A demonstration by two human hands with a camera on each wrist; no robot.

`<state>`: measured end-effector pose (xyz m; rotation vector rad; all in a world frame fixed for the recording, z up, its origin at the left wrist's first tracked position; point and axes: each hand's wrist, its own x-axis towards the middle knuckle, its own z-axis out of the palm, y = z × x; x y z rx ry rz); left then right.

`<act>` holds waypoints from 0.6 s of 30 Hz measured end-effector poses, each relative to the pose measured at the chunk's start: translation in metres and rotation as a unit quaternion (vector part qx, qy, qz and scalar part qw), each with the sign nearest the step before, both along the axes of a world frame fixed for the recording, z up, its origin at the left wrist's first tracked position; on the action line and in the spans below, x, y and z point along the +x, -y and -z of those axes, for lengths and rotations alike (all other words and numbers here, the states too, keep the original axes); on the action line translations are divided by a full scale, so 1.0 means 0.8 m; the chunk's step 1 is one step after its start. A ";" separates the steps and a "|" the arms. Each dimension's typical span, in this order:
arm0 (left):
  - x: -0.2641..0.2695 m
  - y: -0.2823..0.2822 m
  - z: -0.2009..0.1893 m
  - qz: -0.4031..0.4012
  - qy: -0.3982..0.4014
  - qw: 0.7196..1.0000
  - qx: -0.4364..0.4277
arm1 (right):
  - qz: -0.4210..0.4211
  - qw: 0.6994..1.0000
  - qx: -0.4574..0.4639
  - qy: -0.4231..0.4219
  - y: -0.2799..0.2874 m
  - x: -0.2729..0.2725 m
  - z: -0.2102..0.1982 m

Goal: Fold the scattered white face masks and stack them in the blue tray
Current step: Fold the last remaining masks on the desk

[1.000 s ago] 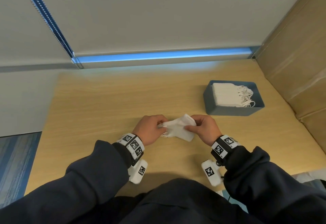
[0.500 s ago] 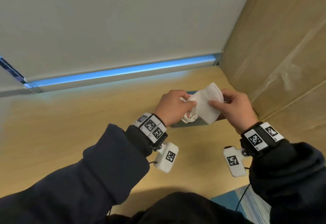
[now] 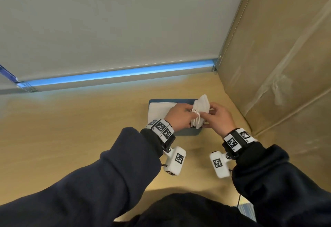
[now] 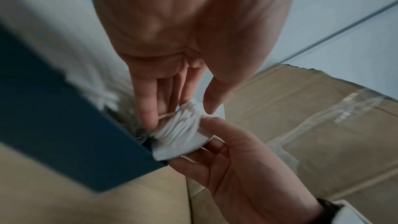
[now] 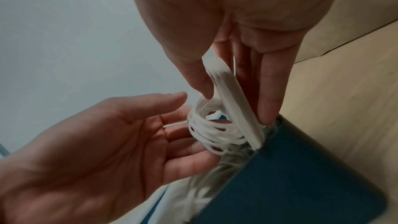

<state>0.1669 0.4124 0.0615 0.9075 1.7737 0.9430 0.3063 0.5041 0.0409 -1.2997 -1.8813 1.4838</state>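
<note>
**Two hands hold a folded mask over the blue tray**

Both hands meet above the right end of the blue tray (image 3: pixel 186 131), which sits on the wooden desk (image 3: pixel 86 137) near a cardboard wall (image 3: pixel 279 65). The right hand (image 3: pixel 217 117) pinches the folded white face mask (image 3: pixel 201 104) on edge between thumb and straight fingers, its lower corner down at the tray's right wall. The left hand (image 3: pixel 179 117) is loosely spread, fingers reaching into the bunch of white ear loops (image 5: pixel 210 129) that hang from the mask's side; the left wrist view shows its thumb and fingertips touching the gathered loops, though whether they actually pinch them cannot be told. A stack of folded white masks (image 3: pixel 159 109) already lies in the tray, filling its left part. Dark sleeves (image 3: pixel 111 173) cover both forearms, with marker-printed wristbands (image 3: pixel 162 128) at the wrists.
</note>
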 end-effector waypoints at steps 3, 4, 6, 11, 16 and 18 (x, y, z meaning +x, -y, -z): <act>0.001 -0.003 0.009 -0.001 0.048 0.999 -0.013 | -0.015 1.000 0.007 0.012 -0.005 -0.001 0.006; 0.003 -0.005 0.009 -0.004 0.047 0.999 -0.012 | -0.019 0.999 0.021 0.015 -0.007 -0.002 0.007; 0.006 -0.012 0.012 -0.019 0.022 1.000 -0.006 | -0.025 0.997 0.059 0.037 -0.012 -0.004 0.010; 0.013 -0.025 0.011 0.008 -0.079 0.997 -0.024 | -0.069 0.980 0.127 0.134 -0.020 -0.002 0.022; 0.009 -0.022 0.017 -0.028 -0.144 0.989 -0.026 | -0.029 0.989 0.106 0.098 -0.014 0.006 0.029; 0.013 -0.022 0.017 0.007 -0.158 0.987 -0.028 | -0.008 0.990 0.115 0.080 -0.014 0.008 0.028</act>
